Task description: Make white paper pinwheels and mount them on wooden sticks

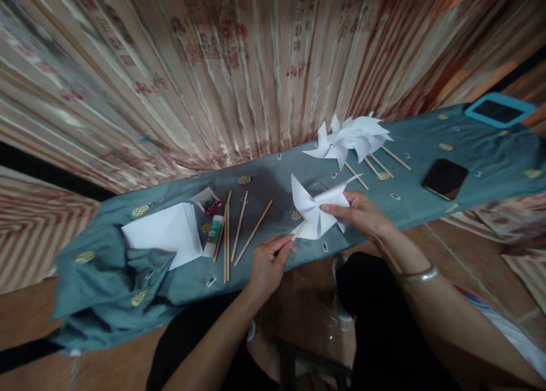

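A white paper pinwheel (316, 212) is held just above the cloth-covered table's front edge. My right hand (360, 212) pinches it, thumb near the centre, the other fingers behind the paper. With its fingertips, my left hand (269, 261) grips a thin wooden stick (299, 231) that runs up to the pinwheel's lower left blade. Whether the stick is fastened to the paper I cannot tell. Left of my left hand lie several loose wooden sticks (252, 234), a glue stick (213, 235) and a small red packet (207, 201) with dark bits in it.
Several finished-looking pinwheels (356, 138) on sticks lie at the table's back edge. A stack of white paper (164, 234) sits at the left, partly under bunched cloth (115, 271). A dark phone (445, 178) and a blue-framed tablet (499, 110) are at the right. A striped curtain (256, 66) hangs behind.
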`<state>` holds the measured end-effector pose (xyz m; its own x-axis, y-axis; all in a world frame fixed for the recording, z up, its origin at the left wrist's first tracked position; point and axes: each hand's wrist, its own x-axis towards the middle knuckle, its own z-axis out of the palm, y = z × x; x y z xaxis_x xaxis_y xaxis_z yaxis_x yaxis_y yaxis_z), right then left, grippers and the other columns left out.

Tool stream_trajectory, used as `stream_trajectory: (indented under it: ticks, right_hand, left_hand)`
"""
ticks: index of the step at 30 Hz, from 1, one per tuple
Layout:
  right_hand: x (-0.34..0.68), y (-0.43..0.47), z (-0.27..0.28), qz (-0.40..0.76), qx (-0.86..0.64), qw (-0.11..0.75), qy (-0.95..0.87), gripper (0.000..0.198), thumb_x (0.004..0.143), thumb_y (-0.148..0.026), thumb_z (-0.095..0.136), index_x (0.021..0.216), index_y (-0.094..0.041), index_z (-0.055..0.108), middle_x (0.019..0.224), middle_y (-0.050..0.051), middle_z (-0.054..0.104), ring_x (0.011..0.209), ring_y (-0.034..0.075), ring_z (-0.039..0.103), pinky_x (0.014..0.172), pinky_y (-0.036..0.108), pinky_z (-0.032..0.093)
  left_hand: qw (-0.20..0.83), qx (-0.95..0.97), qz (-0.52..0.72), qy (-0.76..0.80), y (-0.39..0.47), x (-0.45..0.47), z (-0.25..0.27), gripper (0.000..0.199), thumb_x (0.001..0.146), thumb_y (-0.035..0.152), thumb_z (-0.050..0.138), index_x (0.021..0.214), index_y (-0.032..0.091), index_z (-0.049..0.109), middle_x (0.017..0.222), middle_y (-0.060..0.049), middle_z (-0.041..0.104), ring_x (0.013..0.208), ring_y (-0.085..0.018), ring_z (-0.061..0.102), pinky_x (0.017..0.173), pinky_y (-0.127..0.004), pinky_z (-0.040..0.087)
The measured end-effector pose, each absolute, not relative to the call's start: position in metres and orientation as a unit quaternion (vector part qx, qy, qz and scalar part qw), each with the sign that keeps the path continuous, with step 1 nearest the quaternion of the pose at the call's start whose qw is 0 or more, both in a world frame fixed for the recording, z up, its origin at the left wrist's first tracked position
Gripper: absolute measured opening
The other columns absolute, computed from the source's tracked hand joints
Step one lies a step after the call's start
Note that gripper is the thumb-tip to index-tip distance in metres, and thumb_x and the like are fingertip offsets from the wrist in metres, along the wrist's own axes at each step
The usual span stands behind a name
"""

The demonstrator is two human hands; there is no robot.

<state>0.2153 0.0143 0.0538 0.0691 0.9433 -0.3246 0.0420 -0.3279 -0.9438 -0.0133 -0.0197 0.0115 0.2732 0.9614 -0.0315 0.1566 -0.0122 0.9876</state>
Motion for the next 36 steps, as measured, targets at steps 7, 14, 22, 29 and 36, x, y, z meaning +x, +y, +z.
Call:
stream_trajectory:
  ticks: [7,14,22,29,36]
  right_hand:
    - [0.207,0.034,0.052,0.583,-0.607,0.342,-0.417,0.045,0.043,-0.041,0.091,0.078,-0.019,0.075,0.078,0.002,0.078,0.066,0.017,0.067,0.068,0.03,0.054]
    - [0.205,0.052,0.075,0.611,-0.596,0.221,-0.472,0.031,0.049,-0.036,0.089,0.073,-0.023,0.075,0.087,0.006,0.079,0.085,0.027,0.071,0.084,0.039,0.055]
    - [0.201,0.054,0.072,0.612,-0.591,0.168,-0.498,0.032,0.052,-0.038,0.086,0.078,-0.024,0.073,0.085,0.003,0.078,0.08,0.023,0.072,0.079,0.035,0.056]
    - [0.203,0.063,0.062,0.609,-0.578,0.088,-0.536,0.031,0.05,-0.038,0.085,0.072,-0.022,0.071,0.077,0.001,0.076,0.07,0.019,0.068,0.075,0.031,0.055]
    - [0.205,0.065,0.063,0.597,-0.573,0.05,-0.559,0.033,0.05,-0.04,0.085,0.069,-0.019,0.069,0.075,0.001,0.074,0.071,0.017,0.065,0.075,0.03,0.051]
  left_hand:
    - [0.661,0.416,0.422,0.461,-0.039,-0.009,0.0,0.035,0.072,0.039,0.072,0.096,0.014,0.077,0.072,-0.002,0.069,0.045,-0.005,0.039,0.045,-0.022,0.031]
    - [0.749,0.294,0.403,0.436,-0.054,-0.011,0.016,0.038,0.065,0.037,0.08,0.094,0.013,0.077,0.073,-0.003,0.07,0.043,-0.003,0.041,0.046,-0.021,0.029]
    - [0.779,0.236,0.389,0.432,-0.059,-0.009,0.007,0.045,0.061,0.035,0.084,0.098,0.01,0.075,0.074,-0.005,0.07,0.046,-0.006,0.049,0.047,-0.023,0.036]
    - [0.81,0.193,0.355,0.424,-0.069,-0.011,0.002,0.049,0.057,0.034,0.087,0.098,0.01,0.074,0.08,-0.008,0.073,0.052,-0.01,0.059,0.053,-0.026,0.047]
    - [0.817,0.184,0.352,0.418,-0.073,-0.009,0.001,0.047,0.056,0.033,0.088,0.095,0.009,0.075,0.078,-0.007,0.073,0.051,-0.01,0.06,0.051,-0.025,0.048]
